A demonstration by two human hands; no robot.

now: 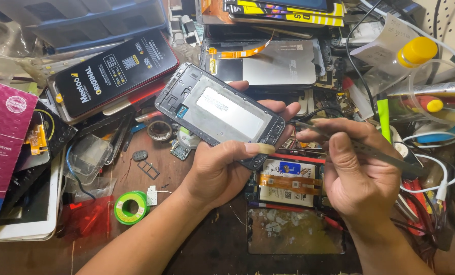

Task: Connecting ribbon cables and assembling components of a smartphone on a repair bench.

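My left hand [222, 168] grips an opened phone frame [217, 109], dark with a silvery metal middle plate, tilted with its top toward the upper left. My right hand [355, 173] pinches thin metal tweezers [370, 150], whose tip points left at the frame's lower right corner, near my left fingertips. Below both hands lies a phone battery [288, 183] with an orange flex cable across it.
A black screen part in printed film [112, 74] lies at upper left, a pink box [5, 137] at the far left. A green tape roll [130, 207] rests on the wooden bench. Another display panel [268, 63], a yellow-capped bottle [416, 51] and white cables [451, 168] crowd the right.
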